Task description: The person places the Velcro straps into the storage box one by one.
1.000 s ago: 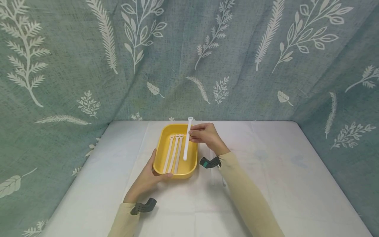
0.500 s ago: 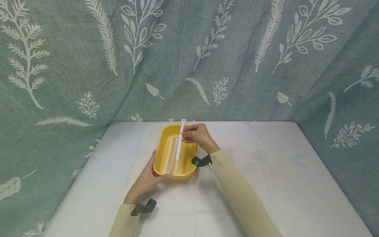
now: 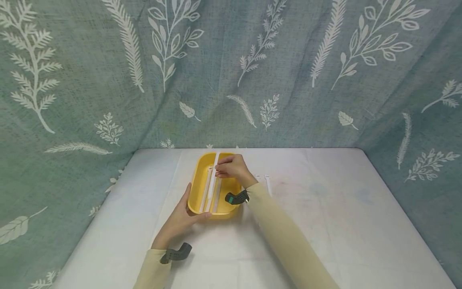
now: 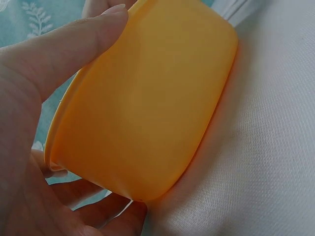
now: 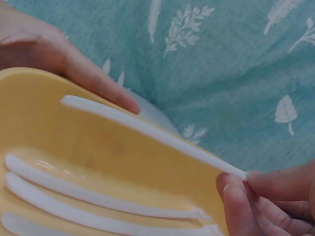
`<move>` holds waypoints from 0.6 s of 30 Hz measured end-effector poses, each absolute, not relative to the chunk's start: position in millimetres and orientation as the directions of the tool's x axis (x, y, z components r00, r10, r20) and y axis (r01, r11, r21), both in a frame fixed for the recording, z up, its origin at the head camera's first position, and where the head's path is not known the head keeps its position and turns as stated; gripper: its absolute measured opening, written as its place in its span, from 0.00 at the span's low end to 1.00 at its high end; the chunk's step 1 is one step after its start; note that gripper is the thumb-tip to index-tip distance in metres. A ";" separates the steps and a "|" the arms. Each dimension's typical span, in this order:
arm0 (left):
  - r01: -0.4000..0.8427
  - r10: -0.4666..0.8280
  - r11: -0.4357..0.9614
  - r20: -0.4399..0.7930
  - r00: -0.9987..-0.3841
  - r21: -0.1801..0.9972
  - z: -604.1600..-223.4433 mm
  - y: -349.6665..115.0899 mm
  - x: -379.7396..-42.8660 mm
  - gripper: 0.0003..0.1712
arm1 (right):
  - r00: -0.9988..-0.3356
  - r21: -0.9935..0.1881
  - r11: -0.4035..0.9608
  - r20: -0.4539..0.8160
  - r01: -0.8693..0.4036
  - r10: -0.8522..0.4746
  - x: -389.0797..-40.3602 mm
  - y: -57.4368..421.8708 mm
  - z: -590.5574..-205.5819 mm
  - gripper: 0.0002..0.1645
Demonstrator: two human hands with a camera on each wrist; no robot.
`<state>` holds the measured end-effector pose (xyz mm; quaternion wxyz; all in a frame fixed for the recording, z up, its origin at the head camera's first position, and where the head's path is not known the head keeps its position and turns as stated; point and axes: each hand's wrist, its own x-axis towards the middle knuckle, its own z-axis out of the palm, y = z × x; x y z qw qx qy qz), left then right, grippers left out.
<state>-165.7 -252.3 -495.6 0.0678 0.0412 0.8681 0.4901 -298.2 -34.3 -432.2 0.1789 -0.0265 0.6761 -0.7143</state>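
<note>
A yellow plastic tray (image 3: 231, 185) with rounded corners sits on the white table. My left hand (image 3: 179, 220) grips its near left corner, thumb over the rim and fingers round the side (image 4: 138, 113). My right hand (image 3: 234, 168) pinches a white cable tie (image 3: 212, 184) between thumb and fingertips near one end. That tie slants above the tray, its far end near the tray's left wall in the right wrist view. Several more white cable ties (image 5: 98, 196) lie side by side on the tray floor, partly covered by the held one in the head view.
More white cable ties (image 3: 268, 184) lie on the table to the right, partly hidden by the right forearm. A white cloth (image 3: 325, 224) covers the table. Green leaf-patterned fabric (image 3: 216, 80) hangs behind and at both sides.
My right hand has moved left over the tray with the cable tie, which has gone from the right half to the left half. The left hand and tray have stayed put.
</note>
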 end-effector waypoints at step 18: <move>-0.013 0.143 0.508 -0.099 -0.985 0.861 -492.4 -252.1 -161.4 0.77 | -0.919 -0.961 0.051 -0.275 0.272 -0.283 -297.0 -50.3 -448.1 0.13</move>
